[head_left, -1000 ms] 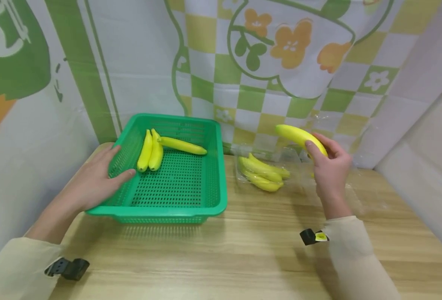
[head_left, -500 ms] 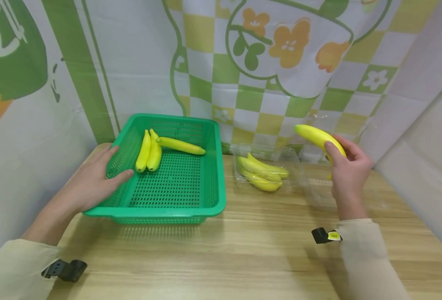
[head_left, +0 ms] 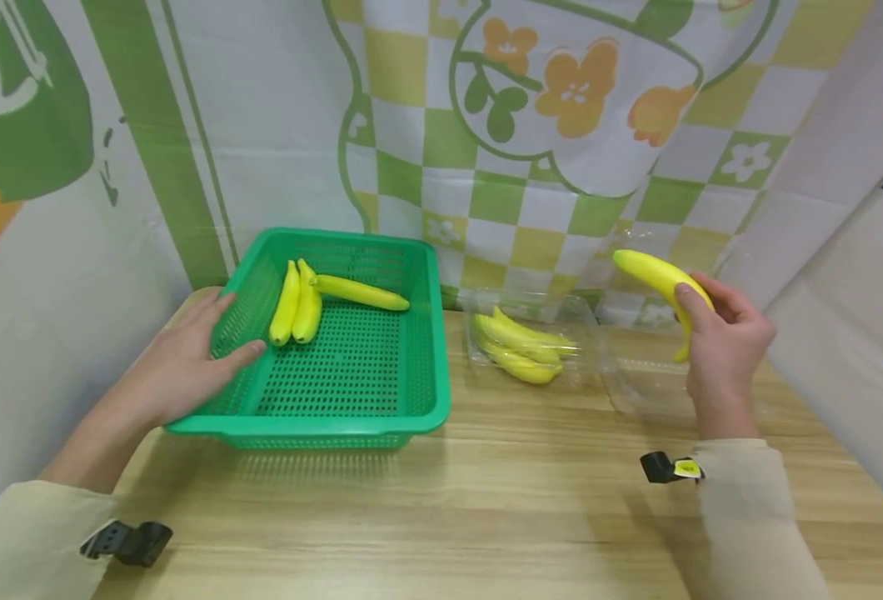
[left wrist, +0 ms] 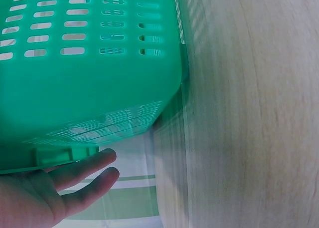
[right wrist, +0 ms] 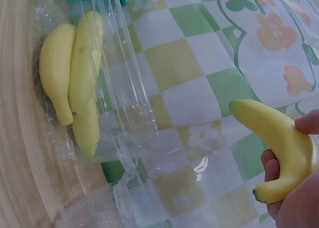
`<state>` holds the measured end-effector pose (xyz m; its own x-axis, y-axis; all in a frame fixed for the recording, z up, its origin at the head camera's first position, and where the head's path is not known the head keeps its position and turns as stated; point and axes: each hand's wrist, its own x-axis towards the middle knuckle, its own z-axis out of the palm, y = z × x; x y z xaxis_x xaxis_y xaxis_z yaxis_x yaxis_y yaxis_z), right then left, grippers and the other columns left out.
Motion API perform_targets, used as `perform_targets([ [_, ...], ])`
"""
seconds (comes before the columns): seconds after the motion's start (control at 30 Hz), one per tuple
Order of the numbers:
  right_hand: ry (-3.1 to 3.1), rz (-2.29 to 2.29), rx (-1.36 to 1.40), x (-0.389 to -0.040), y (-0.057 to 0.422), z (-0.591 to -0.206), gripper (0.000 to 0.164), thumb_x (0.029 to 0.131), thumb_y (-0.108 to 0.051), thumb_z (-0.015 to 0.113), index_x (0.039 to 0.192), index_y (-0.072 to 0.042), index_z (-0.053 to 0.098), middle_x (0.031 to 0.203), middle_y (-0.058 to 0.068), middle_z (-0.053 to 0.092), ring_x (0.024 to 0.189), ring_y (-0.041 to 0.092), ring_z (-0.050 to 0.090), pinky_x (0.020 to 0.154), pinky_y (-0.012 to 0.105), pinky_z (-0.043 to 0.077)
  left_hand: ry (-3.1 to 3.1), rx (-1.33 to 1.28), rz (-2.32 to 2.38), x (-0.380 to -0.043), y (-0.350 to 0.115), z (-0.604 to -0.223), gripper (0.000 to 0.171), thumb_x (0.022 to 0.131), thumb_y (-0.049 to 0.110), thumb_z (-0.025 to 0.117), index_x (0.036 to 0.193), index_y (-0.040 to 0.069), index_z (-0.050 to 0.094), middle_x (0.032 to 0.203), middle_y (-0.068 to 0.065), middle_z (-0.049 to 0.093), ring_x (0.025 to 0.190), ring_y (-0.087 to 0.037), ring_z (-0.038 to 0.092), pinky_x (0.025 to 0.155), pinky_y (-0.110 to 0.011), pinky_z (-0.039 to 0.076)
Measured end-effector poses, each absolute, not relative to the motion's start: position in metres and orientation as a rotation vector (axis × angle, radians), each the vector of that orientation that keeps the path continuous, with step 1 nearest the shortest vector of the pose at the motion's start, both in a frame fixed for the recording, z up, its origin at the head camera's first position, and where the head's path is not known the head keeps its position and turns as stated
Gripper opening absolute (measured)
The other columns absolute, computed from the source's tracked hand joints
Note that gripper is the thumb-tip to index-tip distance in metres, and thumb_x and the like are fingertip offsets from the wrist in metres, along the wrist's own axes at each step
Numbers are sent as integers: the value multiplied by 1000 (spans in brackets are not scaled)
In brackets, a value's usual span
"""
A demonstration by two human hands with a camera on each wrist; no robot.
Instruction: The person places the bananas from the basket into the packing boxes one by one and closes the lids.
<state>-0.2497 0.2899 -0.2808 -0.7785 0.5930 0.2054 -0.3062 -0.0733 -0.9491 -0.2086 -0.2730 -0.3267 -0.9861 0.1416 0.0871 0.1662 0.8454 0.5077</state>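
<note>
My left hand (head_left: 187,358) rests on the left rim of a green plastic basket (head_left: 336,427), its thumb reaching over the inside. In the left wrist view two nearly straight fingers (left wrist: 92,180) extend outside the basket wall. Inside the basket lie three yellow bananas; one banana (head_left: 359,292) lies crosswise at the back. My right hand (head_left: 730,346) holds a curved banana (head_left: 659,275) in the air at the right, thumb on one side and fingers behind. The right wrist view shows its green tip and dark-ended stem pointing left.
Several bananas (head_left: 524,342) sit in a clear plastic clamshell box (head_left: 591,367) right of the basket. Its transparent lid (right wrist: 142,113) stands open; part extends below my right hand. A patterned curtain (head_left: 396,125) backs the wooden table (head_left: 411,517).
My right hand has moved to the right with the banana, away from the bananas in the clear box. The left hand and basket stay nearly in place.
</note>
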Motion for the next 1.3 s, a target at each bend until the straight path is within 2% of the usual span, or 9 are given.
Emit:
perform_targets([
  [0.27,-1679,1895,-354,-247,298,-278,39,84,-17,92,119,-8,80,110,-1,73,96,11,73,79,16,62,-2975,-245,-826,-207,-272,-326,93,110,49,51,168,-5,4,174,-36,4,156,-63,13,117,-83,22],
  [0.4,-1707,1909,-368,-246,301,-276,36,86,-15,90,120,-9,80,112,-1,72,97,10,73,78,15,62,-2972,-240,-825,-207,-272,-325,92,110,48,52,168,-6,4,174,-36,4,156,-63,14,117,-83,22],
  [0.7,-1798,1881,-421,-246,307,-277,43,89,-19,87,130,-11,77,120,-6,68,98,7,71,76,12,60,-2977,-232,-815,-206,-271,-323,91,110,47,52,168,-6,5,173,-37,3,156,-63,13,118,-83,21],
  [0.93,-1818,1882,-462,-251,314,-284,34,88,-13,87,121,-11,82,106,-9,72,89,5,71,68,12,59,-2986,-225,-814,-205,-271,-322,91,110,47,51,168,-5,5,173,-36,5,156,-63,14,118,-83,22],
  [1.2,-1976,1761,-481,-258,324,-298,30,90,-13,85,120,-12,82,101,-14,70,85,2,68,66,10,56,-2986,-224,-818,-206,-271,-323,90,110,46,51,168,-6,5,173,-36,6,156,-63,14,118,-82,22],
  [1.3,-2047,1722,-464,-259,328,-303,24,90,-13,84,114,-16,84,94,-17,72,81,0,67,65,9,55,-2981,-227,-828,-206,-272,-323,91,110,47,51,168,-5,5,173,-36,6,157,-62,14,118,-82,22],
])
